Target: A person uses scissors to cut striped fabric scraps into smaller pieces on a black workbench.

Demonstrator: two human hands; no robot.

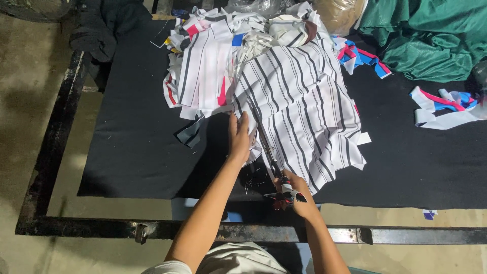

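- While the left hand (239, 136) lies flat, fingers spread, pinning the striped fabric (299, 109) near the black mat's (137, 152) front edge, the right hand (293, 193) is clenched round scissors (276, 175) cutting into it.
- Looks thin and floppy, probably shifts easily, so I'd press right beside the blades.
- Scrap pile (213, 61) sits toward the back edge.

Landmark: striped cloth (304, 111), lying on mat (137, 152). Left hand (239, 137) on its left edge. Scissors (276, 177) at its near edge, in right hand (297, 195). Scrap pile (213, 56) behind-left. Strips (446, 106) right, apart.
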